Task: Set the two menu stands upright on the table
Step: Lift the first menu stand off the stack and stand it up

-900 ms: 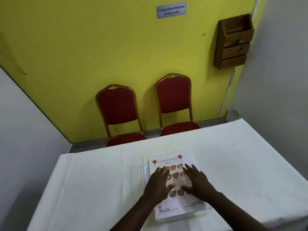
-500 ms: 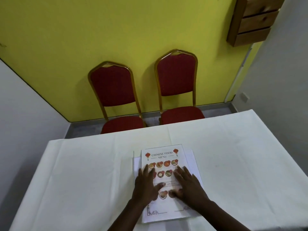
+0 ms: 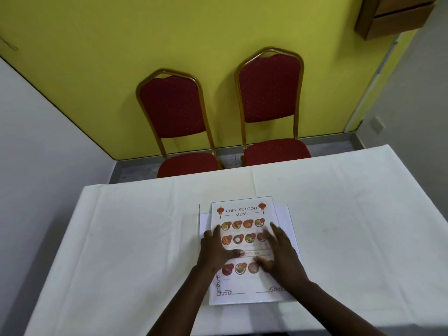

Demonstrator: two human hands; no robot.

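Observation:
Two menu stands lie flat in a stack near the front middle of the white-clothed table (image 3: 121, 238). The top menu stand (image 3: 242, 212) shows a "Chinese Food Menu" with round food pictures. Only white edges of the lower menu stand (image 3: 282, 214) stick out at the left and right. My left hand (image 3: 215, 251) rests flat on the left half of the top menu, fingers spread. My right hand (image 3: 282, 255) lies flat on the right half, slightly blurred. Neither hand grips anything.
Two red chairs with gold frames, a left chair (image 3: 179, 127) and a right chair (image 3: 271, 110), stand behind the table's far edge against a yellow wall. A wooden wall box (image 3: 397, 18) hangs at top right. White walls close in on both sides.
The view has tilted down and closer to the table. Both hands have slid apart toward the menu's side edges, uncovering more of the middle pictures. The stack stays flat.

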